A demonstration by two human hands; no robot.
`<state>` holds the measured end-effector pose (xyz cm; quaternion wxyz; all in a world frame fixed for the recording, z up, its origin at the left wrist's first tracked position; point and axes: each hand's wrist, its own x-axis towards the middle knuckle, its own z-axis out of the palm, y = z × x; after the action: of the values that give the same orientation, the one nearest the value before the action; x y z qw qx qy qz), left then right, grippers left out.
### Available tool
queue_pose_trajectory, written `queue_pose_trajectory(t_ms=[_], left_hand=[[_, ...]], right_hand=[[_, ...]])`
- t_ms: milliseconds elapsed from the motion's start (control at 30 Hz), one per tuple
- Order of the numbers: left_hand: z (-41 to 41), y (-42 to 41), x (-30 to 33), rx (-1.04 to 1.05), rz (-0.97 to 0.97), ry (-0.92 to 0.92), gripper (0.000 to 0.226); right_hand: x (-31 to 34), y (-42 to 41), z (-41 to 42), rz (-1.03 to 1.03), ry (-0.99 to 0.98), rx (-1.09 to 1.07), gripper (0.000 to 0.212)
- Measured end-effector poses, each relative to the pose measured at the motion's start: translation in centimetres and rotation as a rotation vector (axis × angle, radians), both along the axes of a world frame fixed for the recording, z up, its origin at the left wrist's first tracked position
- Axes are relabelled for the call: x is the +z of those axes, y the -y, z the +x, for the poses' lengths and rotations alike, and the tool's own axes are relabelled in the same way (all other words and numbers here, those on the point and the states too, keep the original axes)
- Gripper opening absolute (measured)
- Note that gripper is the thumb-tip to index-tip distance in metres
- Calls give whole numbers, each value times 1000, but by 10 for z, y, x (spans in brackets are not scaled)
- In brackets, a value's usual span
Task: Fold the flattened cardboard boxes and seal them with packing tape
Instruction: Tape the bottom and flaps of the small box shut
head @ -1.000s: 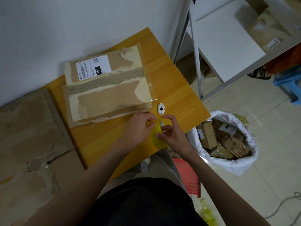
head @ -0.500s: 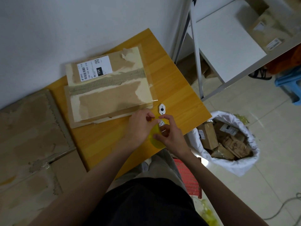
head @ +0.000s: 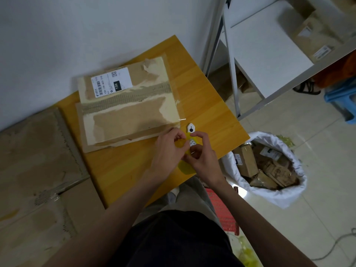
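A stack of flattened cardboard boxes [head: 127, 110], the top one bearing a white shipping label, lies on the far part of the wooden table [head: 208, 105]. Near the table's front right edge both hands work on a yellowish roll of packing tape [head: 185, 167]. My left hand [head: 169, 149] has its fingers curled on the roll's top left side. My right hand [head: 202, 154] curls around its right side, fingertips pinching at the tape. The roll is mostly hidden by the hands. A small white cutter [head: 191, 129] lies on the table just beyond the fingers.
Large cardboard boxes [head: 36, 170] stand to the left of the table. A white sack [head: 277, 197] full of small parcels sits on the floor at the right. A metal shelf [head: 269, 54] rises behind it, and a red stool [head: 223, 211] stands under me.
Both hands stayed on the tape roll and shifted slightly away from me toward the white cutter; their fingers have closed in over the roll.
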<state>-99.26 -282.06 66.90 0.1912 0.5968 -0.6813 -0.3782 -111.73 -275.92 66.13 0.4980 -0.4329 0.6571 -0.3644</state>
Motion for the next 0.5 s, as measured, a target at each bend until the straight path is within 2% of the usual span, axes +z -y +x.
queue_pose_trajectory(t_ms=[267,400,500], left_hand=[[-1,-2,6,-12,-64,-65,10],[1,-10,4,-38,-103,-76,21],[0,-10,6,30,-54,-117,19]], right_hand=[[10,-2,2,-34,34,-46,60],[10,-8,4,-31,48,-51,57],[11,-9,2,-14,59,-71,55]])
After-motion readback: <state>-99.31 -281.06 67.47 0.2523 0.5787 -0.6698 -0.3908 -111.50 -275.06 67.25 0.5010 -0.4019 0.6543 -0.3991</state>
